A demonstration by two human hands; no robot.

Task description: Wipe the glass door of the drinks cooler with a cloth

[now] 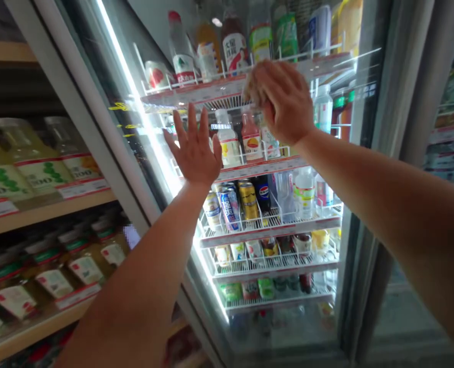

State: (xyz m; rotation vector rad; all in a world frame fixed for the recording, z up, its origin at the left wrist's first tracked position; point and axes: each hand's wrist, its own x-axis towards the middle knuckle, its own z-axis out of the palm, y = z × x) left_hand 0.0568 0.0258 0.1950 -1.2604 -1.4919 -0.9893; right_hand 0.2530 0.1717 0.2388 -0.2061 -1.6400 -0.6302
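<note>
Clearly, the right hand (pixel 286 105) is closed over a crumpled cloth (pixel 252 91), bunched beneath its fingers at the glass door (pixel 276 335) of a lit drinks fridge, level with the top shelf's edge. The left hand (pixel 197 153) is unclenched, its fingers fanned out and its palm turned to the glass, lower than the cloth and to its left; whether the palm touches cannot be told.

Behind the glass, the top shelf bears a red-capped water bottle (pixel 183 64) whose red label shows white Chinese characters, partly legible as 山. Beside it stand an orange drink bottle (pixel 209 51) and a brown drink bottle (pixel 234 51) with bold black Chinese characters on white, too blurred to read surely. On the shelf between the hands, a pink drink bottle (pixel 252 139) has a red-banded label reading 100, next to a white-capped bottle (pixel 229 143) with a similar band.

The 3rd shelf holds a black can (pixel 264 193) with the round Pepsi emblem, a gold can (pixel 248 201) and a blue-and-white can (pixel 230 207) whose lettering is unclear.

At far left, pale yellow juice bottles (pixel 41 161) have labels reading 100 beside green fruit, above red-edged price tags (pixel 83 189). Below them sits a row of green-banded jars (pixel 54 278) with white labels, their print illegible.
</note>
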